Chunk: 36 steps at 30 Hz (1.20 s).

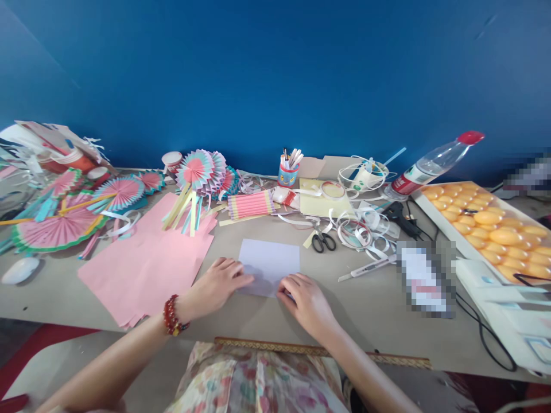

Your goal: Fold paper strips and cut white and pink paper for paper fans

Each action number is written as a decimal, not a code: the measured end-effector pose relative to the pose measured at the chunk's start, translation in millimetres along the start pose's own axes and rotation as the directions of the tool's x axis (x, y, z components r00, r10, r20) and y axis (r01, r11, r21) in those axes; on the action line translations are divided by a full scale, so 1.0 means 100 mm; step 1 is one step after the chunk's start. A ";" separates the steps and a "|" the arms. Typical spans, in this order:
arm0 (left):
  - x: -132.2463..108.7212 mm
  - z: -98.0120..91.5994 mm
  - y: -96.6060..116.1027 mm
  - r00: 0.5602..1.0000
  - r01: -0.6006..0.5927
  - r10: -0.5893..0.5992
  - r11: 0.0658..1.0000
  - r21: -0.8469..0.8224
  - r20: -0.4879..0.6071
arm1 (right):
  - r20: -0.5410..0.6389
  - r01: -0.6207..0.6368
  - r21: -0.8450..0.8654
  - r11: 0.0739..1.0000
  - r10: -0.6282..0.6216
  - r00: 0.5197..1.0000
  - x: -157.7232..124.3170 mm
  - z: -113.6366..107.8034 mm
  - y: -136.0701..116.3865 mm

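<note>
A light purple sheet of paper (270,261) lies flat on the table in front of me. My left hand (219,287) is at its lower left corner, fingers curled at the side edge and thumb across the near edge. At the lower right corner, my right hand (303,298) has its fingers bent and closed on the paper's near edge. My fingers partly cover both near corners. To the left lies a stack of pink paper (146,264). Black-handled scissors (322,241) rest just beyond the sheet's right side.
Folded paper fans (196,172) stand at the back left. A pleated pink strip (251,205), a pen cup (288,171) and ribbon rolls (353,232) sit behind. Rightward are a utility knife (368,268), a glue gun (402,219), a tilted bottle (430,169) and a black cable (486,332).
</note>
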<state>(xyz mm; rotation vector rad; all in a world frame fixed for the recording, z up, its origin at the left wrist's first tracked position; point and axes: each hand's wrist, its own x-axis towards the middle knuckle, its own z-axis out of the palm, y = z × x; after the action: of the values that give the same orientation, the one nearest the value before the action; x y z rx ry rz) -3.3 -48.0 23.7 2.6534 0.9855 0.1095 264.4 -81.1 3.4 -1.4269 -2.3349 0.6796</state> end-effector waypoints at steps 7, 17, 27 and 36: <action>0.02 0.01 0.01 0.980 -0.196 0.189 0.968 0.154 0.064 | 0.035 -0.020 0.019 1.000 0.019 0.999 -0.03 -0.12 0.03; 0.03 0.03 -0.02 0.978 -0.210 0.207 0.968 0.139 0.041 | 0.145 -0.108 0.052 0.993 0.100 0.984 -0.08 -0.36 0.10; 0.04 0.02 -0.03 0.973 -0.232 0.231 0.962 0.142 0.025 | 0.126 -0.094 0.033 0.995 0.089 0.988 -0.08 -0.32 0.12; 0.03 0.02 -0.02 0.973 -0.229 0.225 0.959 0.167 0.040 | 0.080 -0.030 -0.031 0.999 0.033 0.996 -0.14 -0.28 0.15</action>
<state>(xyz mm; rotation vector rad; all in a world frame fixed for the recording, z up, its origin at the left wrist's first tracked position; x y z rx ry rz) -2.0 -44.9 20.9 2.9122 0.7084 0.0503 295.4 -81.5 18.2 -1.4781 -2.3978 0.7266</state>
